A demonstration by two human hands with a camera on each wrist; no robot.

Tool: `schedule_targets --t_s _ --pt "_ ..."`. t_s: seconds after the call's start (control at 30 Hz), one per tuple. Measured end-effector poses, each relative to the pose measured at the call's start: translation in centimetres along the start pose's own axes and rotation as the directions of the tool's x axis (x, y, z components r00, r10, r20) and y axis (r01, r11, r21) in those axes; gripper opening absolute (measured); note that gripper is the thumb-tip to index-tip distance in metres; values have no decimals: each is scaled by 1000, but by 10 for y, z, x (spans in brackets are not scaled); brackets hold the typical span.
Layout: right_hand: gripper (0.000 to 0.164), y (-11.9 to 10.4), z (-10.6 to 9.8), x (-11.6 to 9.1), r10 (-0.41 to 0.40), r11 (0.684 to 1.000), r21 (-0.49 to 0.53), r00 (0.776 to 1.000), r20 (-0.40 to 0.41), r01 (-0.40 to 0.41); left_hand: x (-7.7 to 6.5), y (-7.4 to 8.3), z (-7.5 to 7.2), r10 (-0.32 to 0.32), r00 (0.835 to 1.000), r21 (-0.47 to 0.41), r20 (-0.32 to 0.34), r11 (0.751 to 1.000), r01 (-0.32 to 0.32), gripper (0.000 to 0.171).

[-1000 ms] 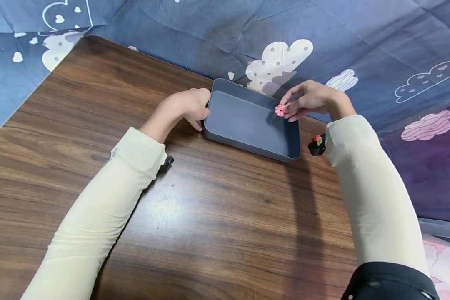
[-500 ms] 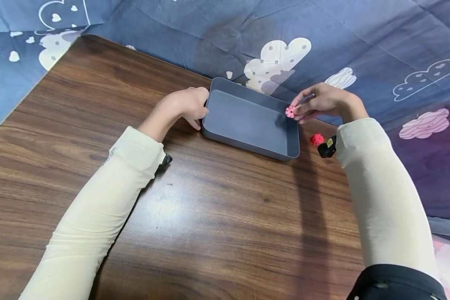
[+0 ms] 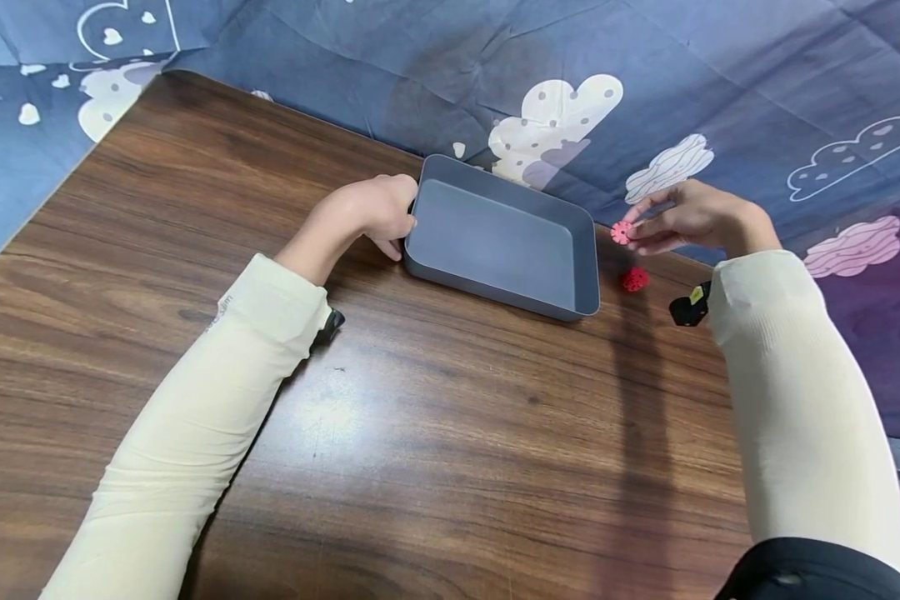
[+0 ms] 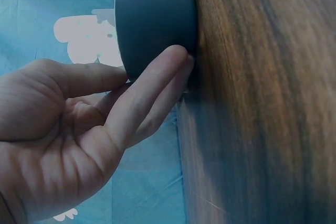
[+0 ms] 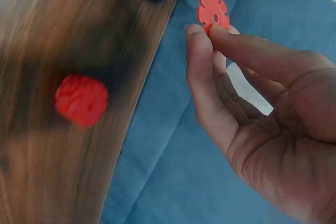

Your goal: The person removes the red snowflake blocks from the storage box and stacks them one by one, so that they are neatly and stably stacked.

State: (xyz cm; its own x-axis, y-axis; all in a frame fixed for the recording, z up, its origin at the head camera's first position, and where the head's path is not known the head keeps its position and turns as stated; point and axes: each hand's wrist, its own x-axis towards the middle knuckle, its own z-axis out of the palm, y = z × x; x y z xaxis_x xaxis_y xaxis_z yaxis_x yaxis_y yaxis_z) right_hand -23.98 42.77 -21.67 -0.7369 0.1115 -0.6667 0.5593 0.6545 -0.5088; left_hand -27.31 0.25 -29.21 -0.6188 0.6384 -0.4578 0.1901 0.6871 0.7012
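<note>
Against the back of the table sits a dark grey rectangular tray (image 3: 495, 237). At its left end my left hand (image 3: 371, 215) holds the wall; the left wrist view has the thumb at the rim and straight fingers (image 4: 149, 85) along the outer side. Past the tray's right end, my right hand (image 3: 693, 218) pinches a small pink flower-shaped plastic disc (image 5: 209, 8) between thumb and fingertips, raised over the table. Below that hand, a red ball of notched discs (image 3: 634, 279) lies on the table, right of the tray.
The brown wood-grain table (image 3: 420, 433) spreads out in front of the tray. Behind it hangs a blue curtain (image 3: 390, 75) with cloud prints, close to the tray's back wall. A black wrist camera (image 3: 690, 308) sticks out from the right sleeve.
My right hand has moved right with the pink disc, from over the tray's right end to outside it. The red ball has come into full view. My left hand has kept its hold.
</note>
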Motion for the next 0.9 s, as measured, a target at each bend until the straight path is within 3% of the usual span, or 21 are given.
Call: schedule_targets --t_s 0.33,0.63,0.9 --pt "25 43 -13 -4 73 986 149 997 -13 -70 -1 1 -1 -8 1000 43 -2 999 8 31" --pt "24 67 -17 -1 116 982 150 993 15 -117 -1 -1 -1 5 1000 38 -17 999 -5 30" --pt "22 76 -13 2 106 985 138 994 23 -108 0 0 -1 8 1000 29 -10 1000 -8 29"
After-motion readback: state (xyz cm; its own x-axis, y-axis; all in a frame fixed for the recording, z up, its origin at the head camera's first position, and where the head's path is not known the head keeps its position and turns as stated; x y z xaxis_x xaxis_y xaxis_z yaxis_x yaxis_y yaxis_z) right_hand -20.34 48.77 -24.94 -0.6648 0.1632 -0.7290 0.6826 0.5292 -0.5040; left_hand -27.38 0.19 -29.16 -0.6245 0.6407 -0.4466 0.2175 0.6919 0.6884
